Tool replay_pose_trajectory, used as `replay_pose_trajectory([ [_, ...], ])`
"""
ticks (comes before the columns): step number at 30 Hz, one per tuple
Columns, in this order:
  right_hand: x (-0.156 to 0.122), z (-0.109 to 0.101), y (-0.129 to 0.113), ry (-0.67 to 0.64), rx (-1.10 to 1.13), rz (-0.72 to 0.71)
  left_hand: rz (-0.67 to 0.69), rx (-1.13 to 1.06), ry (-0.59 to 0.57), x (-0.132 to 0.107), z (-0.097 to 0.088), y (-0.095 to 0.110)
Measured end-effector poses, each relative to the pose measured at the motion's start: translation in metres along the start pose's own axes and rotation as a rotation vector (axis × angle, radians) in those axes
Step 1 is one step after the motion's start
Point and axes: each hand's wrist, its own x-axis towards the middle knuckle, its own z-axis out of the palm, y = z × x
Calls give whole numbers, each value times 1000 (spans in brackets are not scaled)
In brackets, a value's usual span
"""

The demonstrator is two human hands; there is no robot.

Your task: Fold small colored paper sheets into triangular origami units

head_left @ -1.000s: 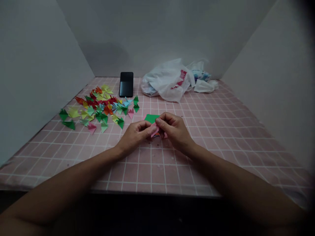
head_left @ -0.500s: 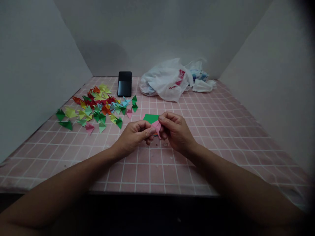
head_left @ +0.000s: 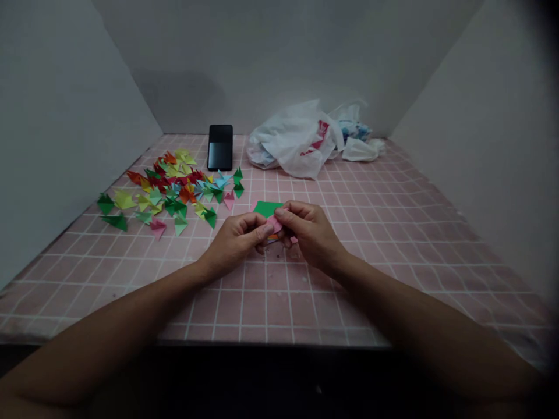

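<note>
Between both hands is a small piece of folded pink origami paper (head_left: 275,223), mostly covered by fingers. My left hand (head_left: 238,240) pinches its left side between thumb and forefinger. My right hand (head_left: 308,231) grips the right side, its thumb close to the left thumb. Just beyond and under the hands lies a stack of coloured paper sheets (head_left: 267,208), green on top, with pink and orange edges peeking out. To the left, a spread of folded paper birds (head_left: 174,198) in red, orange, yellow, green, blue and pink rests on the table.
A black phone (head_left: 220,148) stands propped up at the back. Right of it sit a crumpled white plastic bag (head_left: 297,139) and a smaller white packet (head_left: 361,149). Pale walls enclose the pink checked tablecloth (head_left: 262,302) on three sides.
The pink paper is turned and more hidden by the fingers now. My right thumb has shifted slightly left, and both hands are closer together.
</note>
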Motion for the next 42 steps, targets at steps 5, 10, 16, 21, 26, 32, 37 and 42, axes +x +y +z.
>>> replay_pose_trajectory([
  [5,3,-3,-2,-33,-11,9,11,4,8,-1,-1,0],
  [10,4,-3,-1,-19,20,-6,47,35,82,1,-3,-2],
  [16,4,-2,0,4,-59,-10,42,-2,112,3,-4,-7],
  [21,3,2,-1,5,-235,-30,-5,-40,176,3,-4,-10],
  [26,2,2,1,-4,-283,-37,-46,-105,158,4,-4,-11],
  [32,3,-1,6,-31,-272,-38,-64,-159,164,4,-4,-11],
  [37,3,-2,7,-24,-311,-71,-106,-232,168,5,-3,-12],
  [42,3,-2,5,-35,-291,-57,-130,-257,170,6,-3,-12],
])
